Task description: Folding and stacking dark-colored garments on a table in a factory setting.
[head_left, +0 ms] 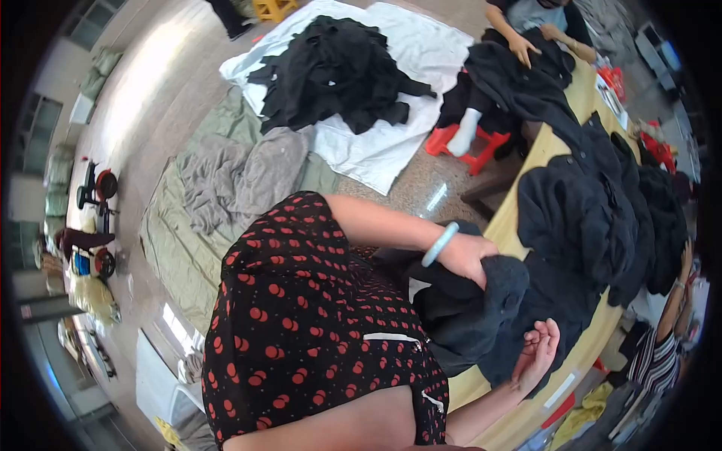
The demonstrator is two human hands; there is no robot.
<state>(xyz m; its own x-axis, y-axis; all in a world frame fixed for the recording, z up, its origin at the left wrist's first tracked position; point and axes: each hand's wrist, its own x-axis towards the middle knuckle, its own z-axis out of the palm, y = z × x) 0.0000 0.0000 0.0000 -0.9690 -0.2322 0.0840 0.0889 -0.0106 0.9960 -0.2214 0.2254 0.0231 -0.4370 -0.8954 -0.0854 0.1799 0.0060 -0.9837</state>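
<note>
My left hand (468, 259), with a pale green bangle at its wrist, is closed on the upper part of a black buttoned garment (470, 319). The garment is bunched and hangs over the near edge of the wooden table (519, 203); a round dark button shows on it. My right hand (536, 352) is raised beside the cloth, palm turned up, fingers loosely bent and apart, with nothing in them. Dark cloth (553, 301) is spread on the table under and behind it.
More black garments (579, 214) are heaped along the table. Across it, a person (553, 22) sits on a red stool (481, 154), handling black cloth. A black pile (335, 71) lies on a white sheet (421, 34), beside grey cloth (252, 173). Another person's striped sleeve (653, 357) shows at right.
</note>
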